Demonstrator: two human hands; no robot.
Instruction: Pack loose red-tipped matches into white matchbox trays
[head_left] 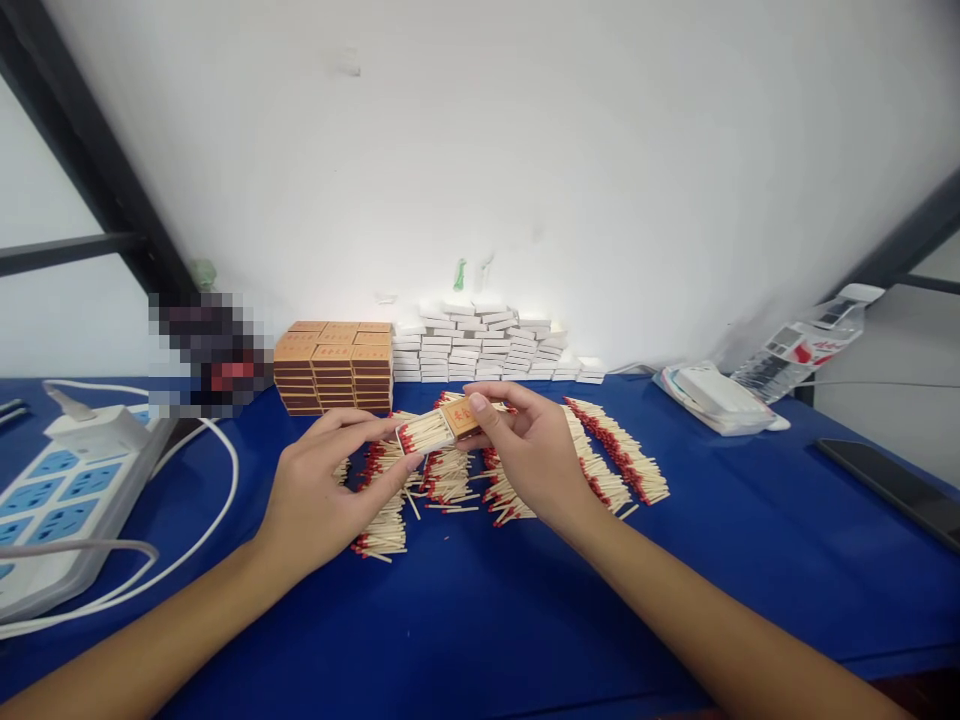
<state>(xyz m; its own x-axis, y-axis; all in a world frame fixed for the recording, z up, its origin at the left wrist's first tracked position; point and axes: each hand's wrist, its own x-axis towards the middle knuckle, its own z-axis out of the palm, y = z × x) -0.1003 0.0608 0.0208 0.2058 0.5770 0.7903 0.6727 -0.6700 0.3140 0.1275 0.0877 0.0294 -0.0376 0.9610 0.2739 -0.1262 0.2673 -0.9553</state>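
Between my two hands is a partly open matchbox. Its white inner tray (424, 434), filled with red-tipped matches, sticks out to the left of the orange-brown sleeve (459, 416). My left hand (322, 485) pinches the tray's outer end between thumb and fingers. With thumb on top and fingers behind, my right hand (536, 450) grips the sleeve. Beneath and around the hands, several rows of loose matches (450, 480) lie on the blue tabletop (465, 620); one slanted row (619, 450) is to the right of my right hand. My hands hide parts of the rows.
At the back stand stacked matchboxes (334, 365) and, beside them, a pile of white trays (480, 345). A power strip (75, 500) with looping white cables is at left. On the right are a white packet (712, 397), a plastic bottle (806, 345) and a dark phone (892, 490).
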